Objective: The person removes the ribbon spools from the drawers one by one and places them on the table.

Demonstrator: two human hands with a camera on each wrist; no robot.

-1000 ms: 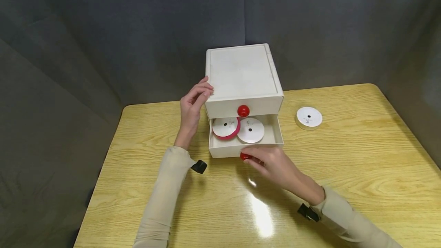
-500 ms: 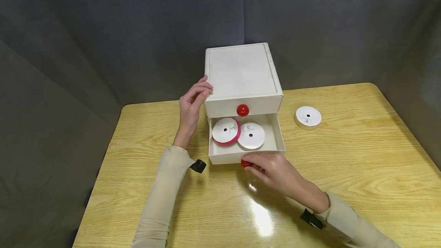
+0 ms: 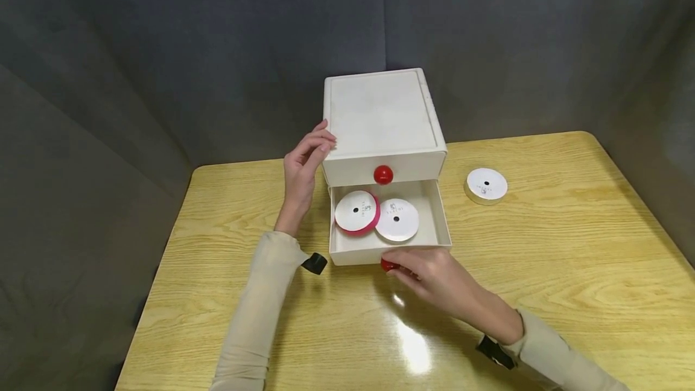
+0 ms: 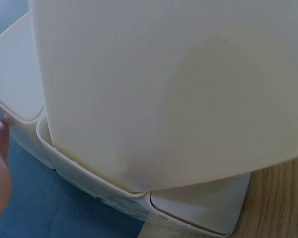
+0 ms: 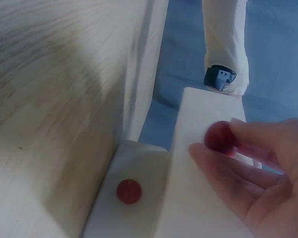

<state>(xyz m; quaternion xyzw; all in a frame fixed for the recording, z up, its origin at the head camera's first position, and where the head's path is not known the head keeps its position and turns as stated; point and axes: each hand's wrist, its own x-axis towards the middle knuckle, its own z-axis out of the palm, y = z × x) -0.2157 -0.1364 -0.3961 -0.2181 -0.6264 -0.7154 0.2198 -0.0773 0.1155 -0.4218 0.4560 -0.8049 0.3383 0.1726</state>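
White plastic drawers (image 3: 382, 119) are being steadied at the upper left edge by the left hand (image 3: 303, 169), whose fingers are lying fairly straight against the casing and curling round nothing. The lower drawer (image 3: 388, 246) is being drawn out by the right hand (image 3: 434, 273), its grip pinched round the red knob (image 3: 388, 265) on the drawer front. Compared with a second ago, the drawer is standing further out toward the person, so more of its floor is being exposed; judging by that, the opening is well under way.

Two ribbon spools are being shown inside: a pink spool (image 3: 356, 212) at the left, overlapped by a white spool (image 3: 397, 220) beside it. The upper drawer is being kept closed, its own knob (image 3: 383, 174) sitting just above the open tray.

A third spool (image 3: 486, 185) is lying on the bench (image 3: 570, 246) well apart to the right of the drawers. Open room is being left in front of the drawer, where bare wood runs to the near edge, and the bench's right side is staying free around that spool.
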